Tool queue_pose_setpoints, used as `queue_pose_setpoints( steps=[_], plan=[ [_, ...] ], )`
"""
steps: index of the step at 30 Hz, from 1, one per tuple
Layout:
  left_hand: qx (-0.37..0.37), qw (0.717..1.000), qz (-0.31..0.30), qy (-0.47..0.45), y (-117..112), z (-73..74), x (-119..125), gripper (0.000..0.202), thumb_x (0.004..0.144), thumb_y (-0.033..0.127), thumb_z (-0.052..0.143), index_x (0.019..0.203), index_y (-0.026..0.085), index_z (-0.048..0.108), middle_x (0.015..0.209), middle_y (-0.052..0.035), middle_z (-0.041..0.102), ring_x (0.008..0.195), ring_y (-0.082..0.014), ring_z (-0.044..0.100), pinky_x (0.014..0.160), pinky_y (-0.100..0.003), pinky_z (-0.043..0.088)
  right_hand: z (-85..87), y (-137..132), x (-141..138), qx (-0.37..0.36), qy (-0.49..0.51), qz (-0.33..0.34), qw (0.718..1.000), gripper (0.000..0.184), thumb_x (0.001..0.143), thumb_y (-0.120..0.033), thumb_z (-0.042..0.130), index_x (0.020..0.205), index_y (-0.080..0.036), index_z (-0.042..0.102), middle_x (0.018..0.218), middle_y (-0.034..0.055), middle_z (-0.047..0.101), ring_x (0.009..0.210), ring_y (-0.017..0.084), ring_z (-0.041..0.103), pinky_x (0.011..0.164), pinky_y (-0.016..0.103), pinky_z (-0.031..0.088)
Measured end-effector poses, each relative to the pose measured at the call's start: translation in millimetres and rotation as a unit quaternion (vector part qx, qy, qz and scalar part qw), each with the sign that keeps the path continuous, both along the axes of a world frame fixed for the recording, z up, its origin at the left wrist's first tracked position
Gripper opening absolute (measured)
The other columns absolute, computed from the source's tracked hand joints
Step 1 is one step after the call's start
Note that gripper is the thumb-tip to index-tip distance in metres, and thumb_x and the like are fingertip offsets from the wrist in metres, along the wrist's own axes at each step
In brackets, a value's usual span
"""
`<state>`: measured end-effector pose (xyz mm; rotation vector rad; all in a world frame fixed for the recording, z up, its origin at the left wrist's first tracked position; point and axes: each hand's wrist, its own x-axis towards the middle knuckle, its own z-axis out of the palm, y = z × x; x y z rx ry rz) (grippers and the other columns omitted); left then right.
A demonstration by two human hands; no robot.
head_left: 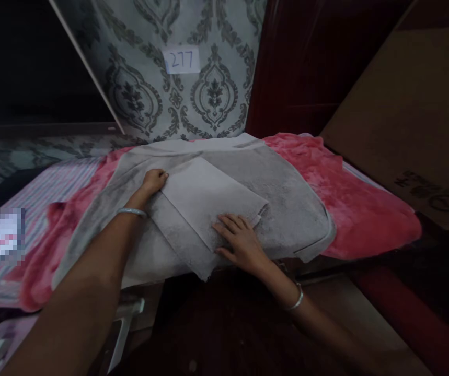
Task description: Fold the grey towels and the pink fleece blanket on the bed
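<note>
A folded grey cloth [204,193] with a smooth pale face and a fuzzy side lies slantwise on a larger grey plush cover [290,193]. My left hand [154,181] is at the folded cloth's upper left edge, with its fingers closed on that edge. Near the lower right side, my right hand [240,241] rests flat on the cloth, fingers spread. One corner of the cloth hangs at the front edge of the cover. Each wrist wears a light bangle.
A pink-red plush blanket [369,219] lies beneath the grey cover, over a striped sheet [67,180]. Behind are patterned wallpaper [214,94] with a paper marked 277 [182,59] and a dark screen [32,68]. A large cardboard box [412,120] stands at right.
</note>
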<state>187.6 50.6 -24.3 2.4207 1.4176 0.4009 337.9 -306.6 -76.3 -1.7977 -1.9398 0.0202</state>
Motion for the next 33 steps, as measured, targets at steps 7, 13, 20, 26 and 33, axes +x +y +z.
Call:
queue_pose_setpoints(
  steps=[7, 13, 20, 26, 33],
  plan=[
    [-0.045, 0.996, 0.014, -0.075, 3.2, -12.2, -8.6, 0.029, 0.084, 0.036, 0.049, 0.076, 0.015, 0.067, 0.069, 0.0000, 0.060, 0.075, -0.0175, 0.055, 0.067, -0.026, 0.039, -14.9, 5.4, 5.2, 0.036, -0.033, 0.046, 0.998, 0.049, 0.095, -0.017, 0.059, 0.143, -0.027, 0.059, 0.149, 0.0122, 0.057, 0.144, 0.028, 0.046, 0.118, 0.057, 0.036],
    [-0.080, 0.989, -0.008, -0.124, 3.2, -16.3, -10.0, 0.023, 0.078, 0.036, 0.053, 0.065, 0.018, 0.058, 0.062, 0.0023, 0.052, 0.069, -0.0157, 0.050, 0.066, -0.026, 0.039, -30.1, 14.1, 6.8, 0.135, 0.043, 0.043, 0.989, 0.039, 0.101, -0.012, 0.043, 0.122, -0.026, 0.073, 0.122, 0.0082, 0.075, 0.126, 0.020, 0.063, 0.111, 0.047, 0.048],
    [-0.105, 0.979, -0.025, -0.174, 1.1, -16.1, -16.7, 0.027, 0.074, 0.044, 0.054, 0.070, 0.018, 0.061, 0.064, 0.0010, 0.055, 0.071, -0.0178, 0.052, 0.066, -0.028, 0.044, -14.0, 4.2, 10.1, 0.116, 0.080, 0.103, 0.985, 0.025, 0.099, -0.031, 0.055, 0.115, -0.025, 0.074, 0.122, 0.0106, 0.074, 0.127, 0.025, 0.061, 0.106, 0.048, 0.051],
    [-0.092, 0.981, -0.015, -0.169, -2.8, -14.0, -21.1, 0.033, 0.078, 0.046, 0.052, 0.079, 0.017, 0.067, 0.074, -0.0032, 0.065, 0.082, -0.0221, 0.061, 0.075, -0.031, 0.050, 24.6, 33.2, 1.1, 0.086, 0.029, 0.077, 0.993, 0.041, 0.100, -0.041, 0.053, 0.136, -0.024, 0.064, 0.136, 0.0127, 0.067, 0.136, 0.028, 0.053, 0.115, 0.053, 0.040],
    [-0.036, 0.996, 0.004, -0.082, -4.0, -15.9, -10.3, 0.022, 0.082, 0.034, 0.055, 0.083, 0.018, 0.071, 0.112, -0.0162, 0.073, 0.119, -0.0302, 0.061, 0.104, -0.038, 0.044, 0.1, 45.0, -25.0, -0.041, -0.069, 0.090, 0.993, 0.055, 0.102, -0.044, 0.050, 0.154, -0.031, 0.044, 0.165, 0.0049, 0.036, 0.153, 0.030, 0.026, 0.122, 0.061, 0.024]
  ],
)
